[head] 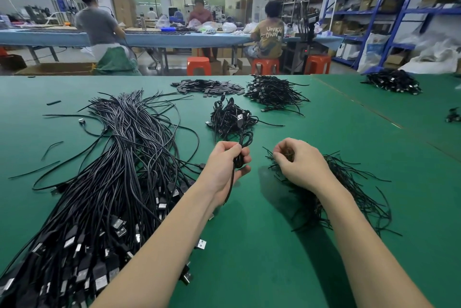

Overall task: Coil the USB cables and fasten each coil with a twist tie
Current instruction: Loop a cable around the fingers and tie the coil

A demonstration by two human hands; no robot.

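My left hand (228,165) grips a coiled black USB cable (245,139) just above the green table; its loops stick out past my fingers and one end hangs down under my palm. My right hand (299,164) has its fingers curled down into a loose pile of black twist ties (349,183); whether it pinches one is hidden. A big bundle of uncoiled USB cables (119,170) lies to the left, plugs toward me. A heap of coiled, tied cables (232,118) sits just beyond my left hand.
A larger heap of coiled cables (274,93) and a patch of small black parts (207,86) lie at the far edge of the green table (249,257). Another cable heap (394,81) is at far right. People work at a blue bench behind; orange stools stand between.
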